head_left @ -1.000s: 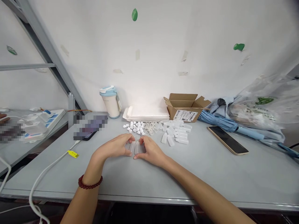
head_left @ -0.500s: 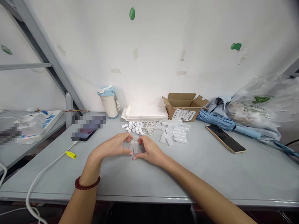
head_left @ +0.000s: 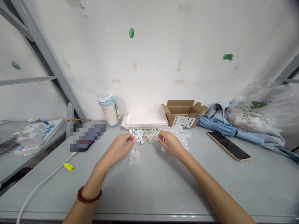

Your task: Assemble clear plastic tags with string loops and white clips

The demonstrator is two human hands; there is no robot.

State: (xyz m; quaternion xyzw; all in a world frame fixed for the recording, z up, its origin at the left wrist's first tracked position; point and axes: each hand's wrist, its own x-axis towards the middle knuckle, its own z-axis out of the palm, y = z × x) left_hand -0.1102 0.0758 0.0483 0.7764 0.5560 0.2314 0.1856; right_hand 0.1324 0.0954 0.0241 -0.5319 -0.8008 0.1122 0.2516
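Note:
My left hand (head_left: 121, 146) is at the left edge of a heap of small white plastic pieces (head_left: 139, 137), thumb and fingers curled together. Whatever is between its fingertips is too small to make out. Just below lie two translucent tag-shaped pieces (head_left: 137, 157), side by side, with a white string at their upper ends. My right hand (head_left: 171, 143) is at the right side of a tangle of off-white string loops (head_left: 149, 136), its fingertips pinched together. What they hold is also unclear. More translucent pieces (head_left: 186, 134) lie behind this hand, partly hidden by it.
Behind the heaps are a stack of white flat sheets (head_left: 147, 120) and an open cardboard box (head_left: 181, 115). A tumbler (head_left: 109, 112) stands at back left, near a blurred phone (head_left: 90, 137) on a cable. To the right lie another phone (head_left: 229, 145) and a folded blue umbrella (head_left: 217, 126).
My hands have let go of the two translucent pieces, which now lie on the table, and have moved apart. The left is at the white pieces, the right by the strings. The view has tilted up.

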